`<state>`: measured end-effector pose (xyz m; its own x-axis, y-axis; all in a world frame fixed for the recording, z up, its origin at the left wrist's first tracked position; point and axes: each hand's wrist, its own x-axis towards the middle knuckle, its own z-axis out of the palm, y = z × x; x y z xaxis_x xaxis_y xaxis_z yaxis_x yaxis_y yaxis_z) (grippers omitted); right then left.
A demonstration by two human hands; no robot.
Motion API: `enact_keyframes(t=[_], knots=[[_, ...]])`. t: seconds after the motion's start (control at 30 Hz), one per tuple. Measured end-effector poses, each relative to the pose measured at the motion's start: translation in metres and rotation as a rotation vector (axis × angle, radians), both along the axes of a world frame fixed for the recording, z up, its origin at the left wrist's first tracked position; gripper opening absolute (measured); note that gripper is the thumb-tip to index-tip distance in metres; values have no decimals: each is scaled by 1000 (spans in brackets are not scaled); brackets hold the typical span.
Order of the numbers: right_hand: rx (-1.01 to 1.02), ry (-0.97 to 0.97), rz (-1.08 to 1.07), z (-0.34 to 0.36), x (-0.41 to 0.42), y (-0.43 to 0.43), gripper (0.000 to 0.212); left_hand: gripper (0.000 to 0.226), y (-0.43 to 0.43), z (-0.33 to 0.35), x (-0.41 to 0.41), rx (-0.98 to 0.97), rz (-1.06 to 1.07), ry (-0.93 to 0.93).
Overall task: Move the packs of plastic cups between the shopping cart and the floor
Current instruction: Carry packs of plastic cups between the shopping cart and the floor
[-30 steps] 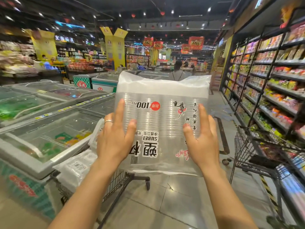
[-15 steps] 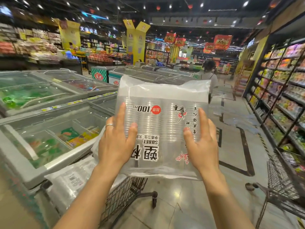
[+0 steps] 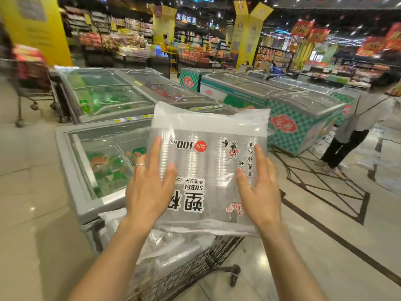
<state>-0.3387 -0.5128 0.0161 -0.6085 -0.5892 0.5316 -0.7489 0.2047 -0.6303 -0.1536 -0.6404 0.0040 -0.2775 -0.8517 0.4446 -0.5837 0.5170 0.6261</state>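
Note:
A clear plastic pack of cups (image 3: 208,161), printed "100 PCS" with its text upside down to me, hangs in the air in front of me. My left hand (image 3: 147,190) and my right hand (image 3: 258,190) press it between them with straight, spread fingers. It hangs just above the wire shopping cart (image 3: 195,266) below my forearms. More packs of cups (image 3: 165,253) lie in the cart's basket. There is a ring on my left hand.
A chest freezer (image 3: 73,166) stands tight against the cart's left side, with more freezers (image 3: 303,109) behind it. A person (image 3: 360,127) walks on the tiled floor (image 3: 325,246) at the right. Another cart (image 3: 28,83) stands far left.
My view has swung left and down, so the right-hand shelves have left the frame. The pack stays held between both hands and now sits lower, over the cart.

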Motion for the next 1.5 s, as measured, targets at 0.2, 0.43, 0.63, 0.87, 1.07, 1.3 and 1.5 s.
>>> enact_keyframes(t=[0.2,0.43,0.63,0.87,1.07,1.3,1.5], knots=[[124,-28,229,-51,-16,-90,65,61,-49,-43,8,79,197,-23],[261,-150,493,-113,-27,-199,66,64,-95,-94,6,170,456,-149],[387,-201,674,-172,-35,-258,65,65,-118,-154,6,289,592,-204],[529,-305,707,-260,-35,-290,65,66,-139,-232,2,423,627,-259],[647,-314,633,-320,-35,-310,65,64,-163,-288,1,569,586,-282],[642,-163,611,-371,-21,-312,64,64,-170,-333,3,635,586,-260],[671,35,614,-400,-17,-313,65,68,-171,-351,8,617,541,-219]])
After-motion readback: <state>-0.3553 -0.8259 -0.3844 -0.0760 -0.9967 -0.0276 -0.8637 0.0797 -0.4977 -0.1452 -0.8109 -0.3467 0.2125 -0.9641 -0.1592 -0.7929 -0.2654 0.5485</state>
